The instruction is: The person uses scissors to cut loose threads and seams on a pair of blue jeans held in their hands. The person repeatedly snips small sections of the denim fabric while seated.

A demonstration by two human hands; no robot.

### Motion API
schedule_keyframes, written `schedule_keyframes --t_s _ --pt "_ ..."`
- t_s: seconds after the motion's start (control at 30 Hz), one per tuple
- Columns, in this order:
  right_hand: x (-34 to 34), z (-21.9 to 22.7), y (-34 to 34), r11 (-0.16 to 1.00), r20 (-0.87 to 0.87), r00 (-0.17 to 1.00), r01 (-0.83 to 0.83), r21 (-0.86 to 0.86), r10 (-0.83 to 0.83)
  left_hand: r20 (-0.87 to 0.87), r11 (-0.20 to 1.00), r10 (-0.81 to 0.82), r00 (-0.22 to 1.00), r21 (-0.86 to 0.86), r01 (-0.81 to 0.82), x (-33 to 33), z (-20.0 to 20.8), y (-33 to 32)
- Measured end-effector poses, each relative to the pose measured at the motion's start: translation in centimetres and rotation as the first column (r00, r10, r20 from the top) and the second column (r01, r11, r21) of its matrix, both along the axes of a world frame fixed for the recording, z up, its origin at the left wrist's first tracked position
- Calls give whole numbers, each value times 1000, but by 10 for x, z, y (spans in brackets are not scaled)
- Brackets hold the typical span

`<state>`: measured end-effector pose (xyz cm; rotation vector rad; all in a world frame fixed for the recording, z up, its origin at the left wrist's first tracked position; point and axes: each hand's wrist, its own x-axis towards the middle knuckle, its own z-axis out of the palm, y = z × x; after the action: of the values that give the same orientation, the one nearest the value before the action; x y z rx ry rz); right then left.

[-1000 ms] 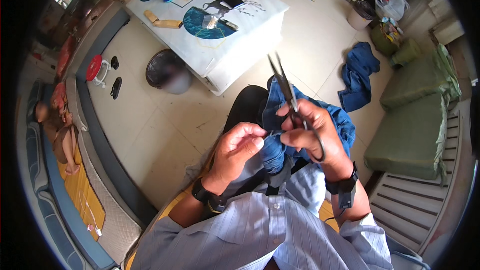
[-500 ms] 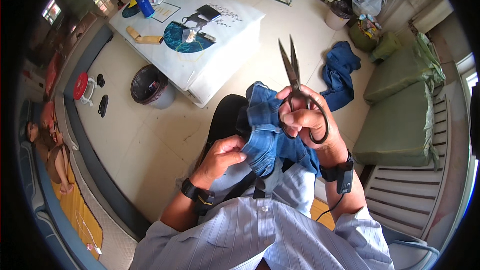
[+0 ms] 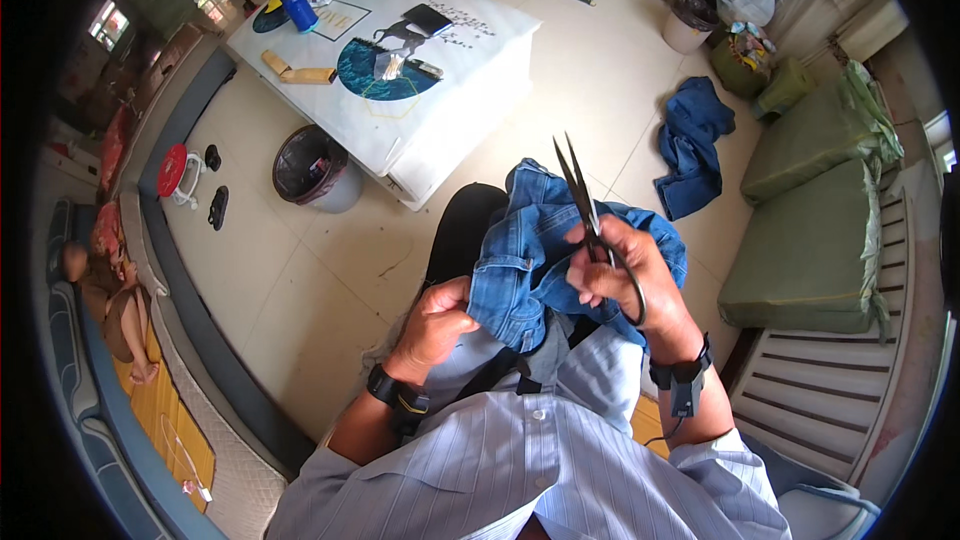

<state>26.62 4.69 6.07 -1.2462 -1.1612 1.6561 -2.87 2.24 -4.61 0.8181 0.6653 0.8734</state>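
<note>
A blue denim garment (image 3: 540, 250) lies bunched over my lap. My left hand (image 3: 435, 325) grips its lower left edge in a closed fist. My right hand (image 3: 625, 275) holds a pair of dark scissors (image 3: 590, 215) by the loop handles, with the nearly closed blades pointing up and away above the denim. The right hand also rests against the cloth. Both wrists wear dark bands.
A white low table (image 3: 400, 70) with a blue bottle, a tape roll and small items stands ahead. A dark waste bin (image 3: 315, 170) sits beside it. Another blue garment (image 3: 695, 145) lies on the tile floor. Green cushions (image 3: 810, 230) are to the right, a bench to the left.
The right hand with the scissors has dropped slightly and the blades have come closer together. The left hand has shifted its grip lower on the denim edge.
</note>
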Motion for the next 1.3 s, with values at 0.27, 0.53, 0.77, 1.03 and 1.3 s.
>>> schedule_keyframes --t_s 0.27,0.53,0.77,1.03,1.3 --pt "-9 -2 -65 997 115 992 37 73 -45 -5 993 79 997 89 -78 26 34 11" --pt "-17 -20 -82 915 340 886 189 356 -315 0 998 -1 1000 68 1 74 80 32" --pt "21 4 -48 884 -163 884 456 100 -437 -32 968 -94 995 229 98 77 96 49" --pt "51 59 -24 822 -438 794 539 184 -422 -356 701 -114 928 633 329 90 98 45" --pt "105 104 -38 697 -521 782 582 418 -341 -240 707 -70 968 672 218 137 135 58"
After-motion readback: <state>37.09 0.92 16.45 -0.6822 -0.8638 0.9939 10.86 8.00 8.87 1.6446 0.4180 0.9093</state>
